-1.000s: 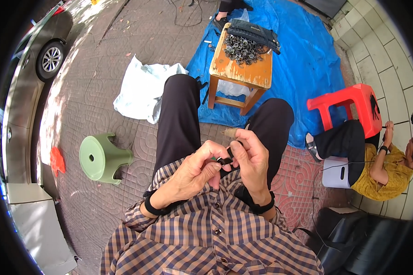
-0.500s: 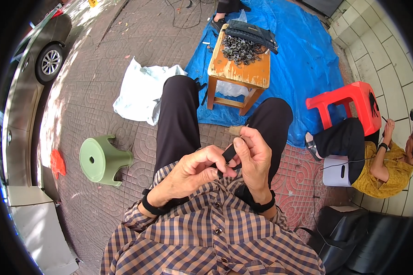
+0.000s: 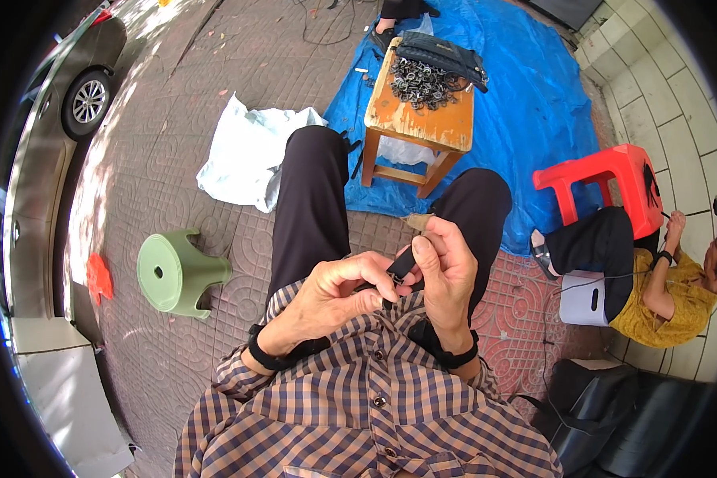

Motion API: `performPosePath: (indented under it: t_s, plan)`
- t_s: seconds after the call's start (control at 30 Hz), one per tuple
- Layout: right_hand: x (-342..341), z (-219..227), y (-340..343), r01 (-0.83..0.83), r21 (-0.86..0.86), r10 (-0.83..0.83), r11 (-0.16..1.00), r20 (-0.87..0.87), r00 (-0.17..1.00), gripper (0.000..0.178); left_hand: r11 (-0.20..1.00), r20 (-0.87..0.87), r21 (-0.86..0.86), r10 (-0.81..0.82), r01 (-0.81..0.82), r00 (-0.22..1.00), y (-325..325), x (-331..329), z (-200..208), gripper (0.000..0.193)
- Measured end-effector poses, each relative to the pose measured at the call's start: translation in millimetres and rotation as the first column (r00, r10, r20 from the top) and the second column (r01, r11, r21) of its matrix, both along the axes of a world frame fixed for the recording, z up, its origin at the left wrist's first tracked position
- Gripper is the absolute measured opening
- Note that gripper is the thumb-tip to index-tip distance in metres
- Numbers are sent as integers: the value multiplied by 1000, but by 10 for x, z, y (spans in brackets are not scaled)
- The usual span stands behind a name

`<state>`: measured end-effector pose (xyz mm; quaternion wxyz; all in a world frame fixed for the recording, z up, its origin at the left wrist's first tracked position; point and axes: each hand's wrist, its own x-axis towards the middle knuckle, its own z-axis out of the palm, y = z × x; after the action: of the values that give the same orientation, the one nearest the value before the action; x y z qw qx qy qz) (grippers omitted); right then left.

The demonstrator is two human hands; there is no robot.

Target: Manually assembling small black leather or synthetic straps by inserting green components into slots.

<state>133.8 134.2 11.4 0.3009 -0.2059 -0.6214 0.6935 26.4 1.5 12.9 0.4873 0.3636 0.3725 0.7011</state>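
Note:
Over my lap, my left hand [image 3: 338, 288] pinches the lower end of a short black strap [image 3: 404, 262]. A small dark buckle-like piece [image 3: 395, 279] sits at that end, partly hidden by the fingers. My right hand [image 3: 448, 267] grips the strap's upper part between thumb and fingers. Just above the right fingertips shows a tan pointed scrap [image 3: 417, 221]; whether it belongs to the strap I cannot tell. Beyond my knees, a worn wooden stool [image 3: 422, 127] bears a heap of small dark metal rings or buckles [image 3: 424, 83] and a black pouch [image 3: 442, 57].
Under the wooden stool spreads a blue tarp [image 3: 526, 103]. A white sack [image 3: 239, 155] and a green plastic stool [image 3: 167, 272] are to the left, with a parked car [image 3: 40, 183] beyond. At right, a person in yellow [image 3: 669, 299] sits near a red stool [image 3: 605, 179]. A black bag [image 3: 581, 414] lies lower right.
The strap has tilted and shifted slightly, and the small buckle-like piece now shows between my fingers. My right hand has moved slightly to the right; both hands keep their hold.

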Motion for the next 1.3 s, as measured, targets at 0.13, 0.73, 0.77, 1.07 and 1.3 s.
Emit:
performPosePath:
  t_s: [0.13,0.73,0.77,1.07,1.3]
  plan:
    - [7,14,-5,12,12,-12,1000,17,1000,22,1000,19,13,0,0,1000,2,0,-5,18]
    - [-6,21,-25,66,130,-70,989,26,997,23,978,-9,-126,165,-165,986,-18,19,-10,6]
    - [-8,23,-25,64,128,-68,990,27,997,23,978,-8,-129,166,-166,986,-20,16,-12,6]
    - [2,34,-62,55,125,-57,991,13,998,22,974,115,-168,175,-155,978,-17,-3,-65,14]
    - [5,23,-104,12,99,-13,995,4,1000,19,982,129,-140,148,-130,980,-29,-22,-89,15]
